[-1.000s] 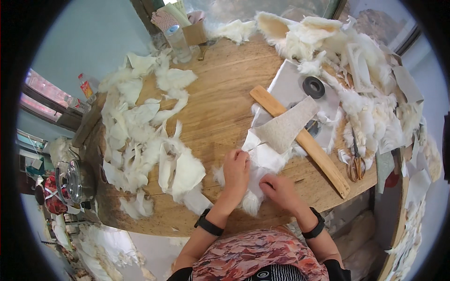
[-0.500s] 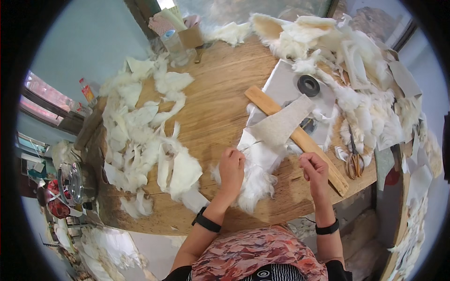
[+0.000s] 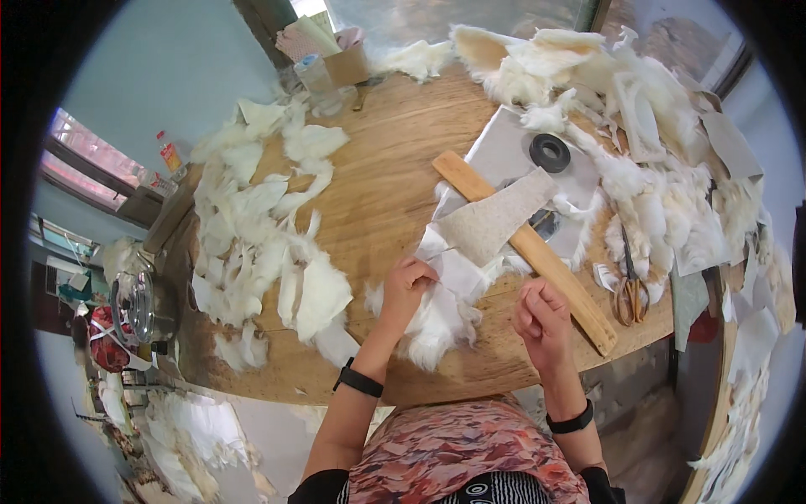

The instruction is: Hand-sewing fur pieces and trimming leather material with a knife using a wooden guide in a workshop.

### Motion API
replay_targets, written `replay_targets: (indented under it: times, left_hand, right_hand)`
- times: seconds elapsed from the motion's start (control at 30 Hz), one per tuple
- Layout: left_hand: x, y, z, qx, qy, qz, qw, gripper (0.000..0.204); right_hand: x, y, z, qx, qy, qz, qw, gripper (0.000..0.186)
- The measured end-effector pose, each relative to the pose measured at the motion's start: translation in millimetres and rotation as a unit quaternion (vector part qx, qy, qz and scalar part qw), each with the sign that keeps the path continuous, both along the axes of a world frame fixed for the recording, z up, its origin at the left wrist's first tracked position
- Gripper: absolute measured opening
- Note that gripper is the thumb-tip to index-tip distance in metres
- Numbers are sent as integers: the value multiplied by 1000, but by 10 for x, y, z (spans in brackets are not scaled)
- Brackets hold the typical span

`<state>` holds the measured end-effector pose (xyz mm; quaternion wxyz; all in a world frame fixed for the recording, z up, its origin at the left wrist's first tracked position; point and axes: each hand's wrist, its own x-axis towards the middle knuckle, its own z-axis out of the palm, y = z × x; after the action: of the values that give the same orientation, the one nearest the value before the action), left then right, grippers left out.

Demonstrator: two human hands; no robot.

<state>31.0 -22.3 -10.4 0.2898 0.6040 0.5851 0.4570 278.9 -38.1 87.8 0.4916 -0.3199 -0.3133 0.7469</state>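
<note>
My left hand pinches the edge of the white fur, which lies on the table in front of me, its hair spilling toward my body. My right hand is apart from it, to the right, fingers curled in close; I cannot tell whether anything thin sits between them. Just beside that hand is the stick, slanting under the beige piece. Scissors lie farther right, and a black roll rests on the pale sheet beyond.
</note>
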Motion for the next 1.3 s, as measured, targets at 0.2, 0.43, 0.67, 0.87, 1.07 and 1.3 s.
replay_targets:
  times: [0.2, 0.43, 0.67, 0.87, 1.07, 1.3]
  left_hand:
    - [-26, 10, -107, -9, 8, -7, 1000, 17]
    - [33, -62, -36, -20, 17, -11, 1000, 15]
    - [904, -492, 640, -58, -79, -3, 995, 13]
    - [1215, -674, 876, -242, -362, -107, 894, 13]
    - [561, -862, 764, 89, 294, -113, 945, 15]
    - [95, -1020, 736, 154, 371, -87, 912, 13]
  right_hand:
    - [121, -347, 85, 2, -233, 77, 969, 10]
    - [602, -208, -111, -133, -51, 94, 985, 31]
    - [637, -281, -118, -124, 64, 162, 977, 58]
    - [439, -407, -13, -140, 88, 198, 966, 53]
    - [1127, -501, -185, -115, -61, 155, 979, 16]
    - [984, -569, -95, -68, -202, -12, 977, 10]
